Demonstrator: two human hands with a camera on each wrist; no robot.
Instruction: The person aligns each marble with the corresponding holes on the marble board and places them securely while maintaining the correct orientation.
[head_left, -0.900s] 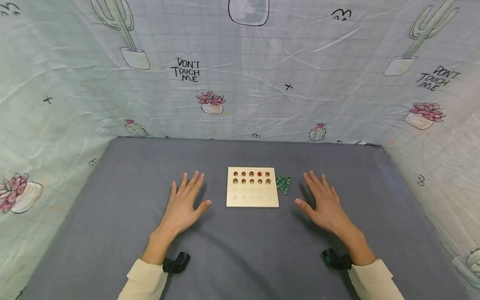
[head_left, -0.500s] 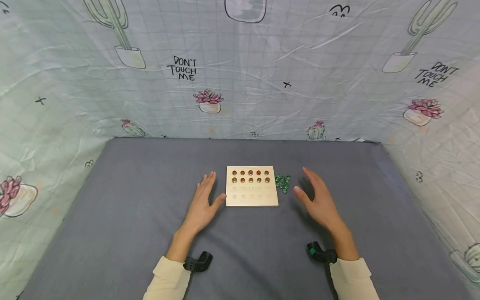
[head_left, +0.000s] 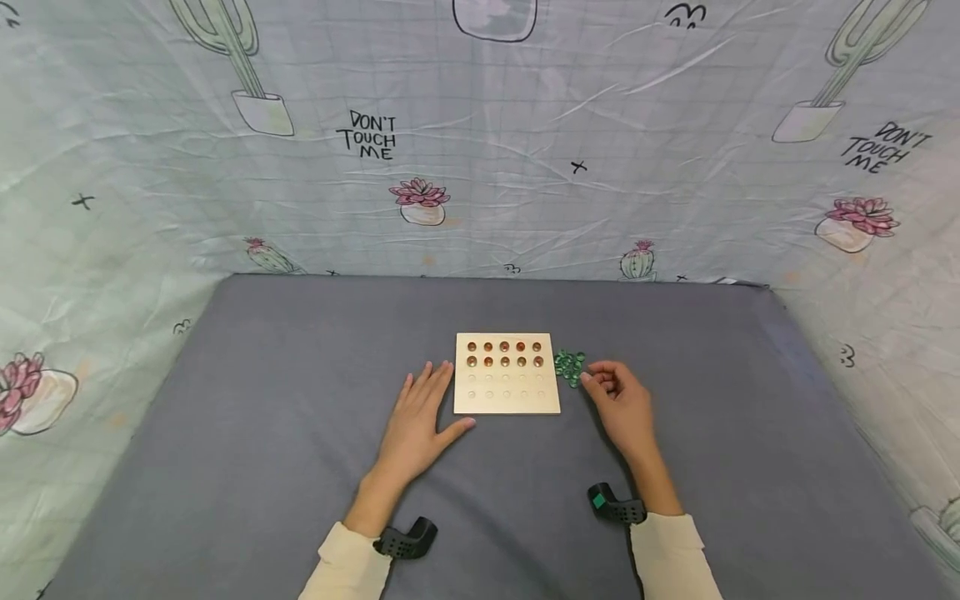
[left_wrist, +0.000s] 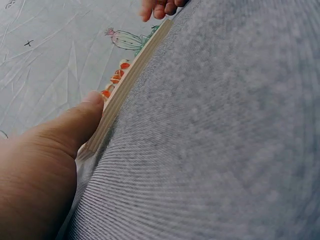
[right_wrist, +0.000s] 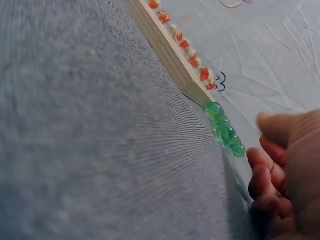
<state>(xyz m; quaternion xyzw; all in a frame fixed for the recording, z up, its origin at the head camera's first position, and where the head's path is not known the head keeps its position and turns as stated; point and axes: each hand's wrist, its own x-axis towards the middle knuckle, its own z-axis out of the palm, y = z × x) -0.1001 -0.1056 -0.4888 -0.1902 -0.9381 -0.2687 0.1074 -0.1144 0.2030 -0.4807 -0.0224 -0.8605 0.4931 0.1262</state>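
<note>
A pale wooden board (head_left: 507,403) with rows of round hollows lies mid-table. Orange-and-clear marbles (head_left: 505,347) sit in its two back rows; the two front rows show bare hollows. Against the board's right side is a cluster of green glass marbles (head_left: 568,363). My left hand (head_left: 416,429) lies at the board's left side, fingers straight, thumb by the front left corner. In the left wrist view that thumb (left_wrist: 75,122) meets the board's edge. My right hand (head_left: 624,408) is just right of the green marbles, fingers bent, thumb (right_wrist: 280,127) apart from them. No marble shows in it.
A grey cloth (head_left: 247,467) covers the table. Behind and at both sides hangs a pale curtain (head_left: 487,158) printed with cacti and lettering. Each wrist wears a black camera mount, the left one (head_left: 408,539) and the right one (head_left: 615,505).
My left hand has moved right to the board's side. My right hand has come left to the green marbles, and its straight fingers have bent. The board and marbles look unmoved.
</note>
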